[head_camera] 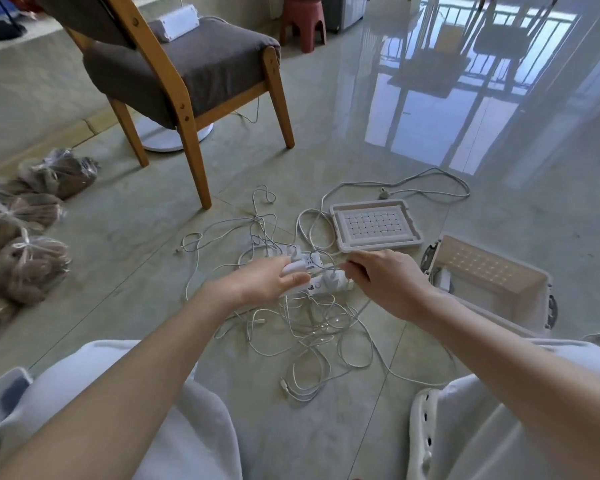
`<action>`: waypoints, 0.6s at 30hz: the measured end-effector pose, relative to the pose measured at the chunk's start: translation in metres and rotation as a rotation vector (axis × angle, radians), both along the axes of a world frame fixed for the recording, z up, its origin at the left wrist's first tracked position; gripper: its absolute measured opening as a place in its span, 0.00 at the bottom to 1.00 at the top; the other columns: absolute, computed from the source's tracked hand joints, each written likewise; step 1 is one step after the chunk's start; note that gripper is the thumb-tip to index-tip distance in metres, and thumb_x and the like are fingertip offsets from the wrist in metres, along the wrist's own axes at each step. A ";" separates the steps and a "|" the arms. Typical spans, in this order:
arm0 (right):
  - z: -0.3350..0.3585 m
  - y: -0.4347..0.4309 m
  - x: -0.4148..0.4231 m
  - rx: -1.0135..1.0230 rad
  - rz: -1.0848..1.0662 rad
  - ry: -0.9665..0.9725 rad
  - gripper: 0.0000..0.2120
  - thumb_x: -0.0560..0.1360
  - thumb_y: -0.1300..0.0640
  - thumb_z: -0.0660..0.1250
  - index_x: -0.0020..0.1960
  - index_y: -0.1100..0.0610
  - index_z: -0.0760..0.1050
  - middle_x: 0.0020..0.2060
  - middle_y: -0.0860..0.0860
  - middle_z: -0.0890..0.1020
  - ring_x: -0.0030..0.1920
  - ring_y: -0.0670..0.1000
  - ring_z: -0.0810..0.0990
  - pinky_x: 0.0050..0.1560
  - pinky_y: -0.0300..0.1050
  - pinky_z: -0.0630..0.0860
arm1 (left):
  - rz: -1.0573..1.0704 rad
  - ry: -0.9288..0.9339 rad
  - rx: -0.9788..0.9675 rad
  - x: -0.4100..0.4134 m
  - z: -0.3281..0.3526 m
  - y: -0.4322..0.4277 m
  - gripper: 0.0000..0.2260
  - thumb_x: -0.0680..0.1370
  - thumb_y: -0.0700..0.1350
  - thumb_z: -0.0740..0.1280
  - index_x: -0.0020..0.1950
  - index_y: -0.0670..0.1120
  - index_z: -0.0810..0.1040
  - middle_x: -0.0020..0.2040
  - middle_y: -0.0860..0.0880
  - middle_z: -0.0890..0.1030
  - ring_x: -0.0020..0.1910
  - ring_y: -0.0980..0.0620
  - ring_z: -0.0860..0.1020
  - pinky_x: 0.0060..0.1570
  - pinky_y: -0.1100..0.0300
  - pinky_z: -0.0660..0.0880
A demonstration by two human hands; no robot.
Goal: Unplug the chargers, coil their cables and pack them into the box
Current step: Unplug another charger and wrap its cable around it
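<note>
Knees frame limp, light cables tangled on the floor. My left hand grips a charger by its rigid body, the best hold, at the power strip; my right hand pinches one. Open box sits right.

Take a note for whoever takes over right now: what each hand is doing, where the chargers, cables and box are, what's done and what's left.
Hands: left grip holds a white charger block at the white power strip; right grip pinches a thin white cable beside it.
Things: tangled white cables lie on the floor; open beige plastic box at right, its grid-patterned lid beyond.
Done: box opened; nothing clearly packed.
Left: unplug chargers, coil cables, pack them.
</note>
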State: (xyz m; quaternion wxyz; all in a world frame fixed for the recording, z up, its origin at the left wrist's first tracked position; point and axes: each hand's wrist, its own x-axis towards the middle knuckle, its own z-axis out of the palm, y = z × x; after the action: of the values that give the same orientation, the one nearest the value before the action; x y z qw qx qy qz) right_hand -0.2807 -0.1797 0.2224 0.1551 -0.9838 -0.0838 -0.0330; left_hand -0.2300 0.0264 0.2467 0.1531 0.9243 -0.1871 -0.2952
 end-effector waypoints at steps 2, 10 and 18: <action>0.000 0.002 0.000 0.032 -0.043 -0.022 0.16 0.80 0.47 0.55 0.44 0.56 0.75 0.37 0.51 0.81 0.38 0.56 0.78 0.38 0.47 0.72 | -0.014 0.048 -0.018 0.001 0.001 0.000 0.23 0.80 0.58 0.56 0.65 0.42 0.68 0.61 0.39 0.76 0.52 0.43 0.75 0.45 0.56 0.67; 0.008 0.015 -0.007 0.203 -0.013 -0.042 0.15 0.80 0.50 0.56 0.44 0.55 0.78 0.32 0.45 0.79 0.35 0.53 0.76 0.38 0.46 0.71 | 0.031 0.004 -0.021 0.000 -0.004 -0.009 0.23 0.81 0.55 0.55 0.69 0.40 0.62 0.65 0.37 0.72 0.62 0.39 0.73 0.55 0.51 0.69; 0.003 0.045 -0.032 0.340 0.221 0.103 0.13 0.81 0.54 0.51 0.59 0.57 0.70 0.31 0.44 0.70 0.31 0.52 0.69 0.38 0.49 0.70 | 0.501 0.180 -0.541 0.007 -0.019 -0.026 0.16 0.82 0.54 0.54 0.55 0.41 0.66 0.40 0.41 0.76 0.31 0.45 0.76 0.35 0.54 0.78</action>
State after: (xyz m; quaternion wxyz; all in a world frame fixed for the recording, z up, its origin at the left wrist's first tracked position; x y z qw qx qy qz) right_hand -0.3126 -0.1343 0.2253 0.3259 -0.9286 -0.1765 0.0210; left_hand -0.2231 0.0009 0.2281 0.4748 0.8380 -0.0122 -0.2686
